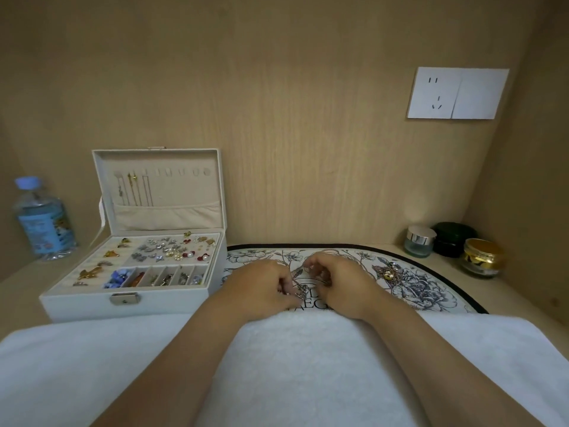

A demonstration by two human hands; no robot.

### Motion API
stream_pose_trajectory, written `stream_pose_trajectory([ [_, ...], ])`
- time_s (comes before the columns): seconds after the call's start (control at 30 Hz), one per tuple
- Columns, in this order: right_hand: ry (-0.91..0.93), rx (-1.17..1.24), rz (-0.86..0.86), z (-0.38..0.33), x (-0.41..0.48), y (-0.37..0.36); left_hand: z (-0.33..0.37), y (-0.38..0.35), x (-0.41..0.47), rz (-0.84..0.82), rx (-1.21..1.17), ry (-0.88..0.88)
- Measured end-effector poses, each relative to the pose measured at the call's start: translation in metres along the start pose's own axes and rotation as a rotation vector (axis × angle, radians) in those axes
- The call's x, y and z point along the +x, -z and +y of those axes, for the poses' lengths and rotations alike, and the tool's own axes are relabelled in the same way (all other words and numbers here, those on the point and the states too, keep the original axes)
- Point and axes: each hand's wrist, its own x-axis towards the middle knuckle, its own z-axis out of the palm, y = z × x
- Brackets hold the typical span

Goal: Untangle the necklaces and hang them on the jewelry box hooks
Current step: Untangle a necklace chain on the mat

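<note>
Plainly worked a tangle of necklaces (300, 288) with both hands, low over the floral mat (431, 291). Pinched the clump in the curled fingers of the left hand (261, 288); curled the right hand (335, 283) in toward the same clump, fingertips closed on a strand at its upper side. Could not count the chains in it, nor find a free end.

Risked, on this reading, cinching the knot tighter by pulling both ways at once instead of teasing loops loose. Risked also snapping a fine link or bending a clasp under a sharp tug. Could have snagged a chain on the pile of the white towel (308, 365) under the forearms (184, 359). Could have swept in the ornate piece (388, 274) lying on the mat just to the right, apart from the hands, and made a fresh knot.

Held the tangle between the two hands, touching both, above the mat's near part and just beyond the towel's edge. Had the jewelry box (123, 306) standing well off to the left, lid (184, 192) upright, a few chains (137, 189) already hanging from its left hooks (132, 175) and bare hooks (181, 171) to the right of them. Called for a reach up and leftward over the open tray (89, 266) of earrings (166, 251) with any freed necklace; could have caught a dangling end on the hung chains.
</note>
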Motion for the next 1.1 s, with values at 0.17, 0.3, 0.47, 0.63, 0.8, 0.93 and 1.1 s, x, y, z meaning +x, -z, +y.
stream_pose_trajectory([
  [0.17,-0.061,-0.038,0.013,0.009,0.002,0.003,-0.009,0.018,-0.009,0.050,0.246,0.056],
  [0.3,-0.136,-0.009,-0.082,0.001,-0.004,0.012,-0.013,0.025,-0.010,0.056,0.430,0.114],
  [0.47,0.041,-0.189,0.011,-0.006,-0.002,0.003,-0.009,0.010,-0.006,0.118,0.422,0.024],
  [0.63,0.275,-0.252,0.001,-0.005,0.017,-0.019,-0.005,0.000,0.003,0.111,0.241,-0.034],
  [0.8,0.186,-0.157,-0.011,-0.002,0.022,-0.019,-0.007,-0.001,0.001,0.186,-0.018,0.056],
  [0.93,0.003,0.273,0.034,-0.013,0.010,-0.010,-0.002,0.003,0.005,0.312,-0.429,0.151],
  [1.1,-0.091,0.622,-0.022,-0.026,0.003,-0.004,0.003,0.013,0.005,0.318,-0.775,0.138],
])
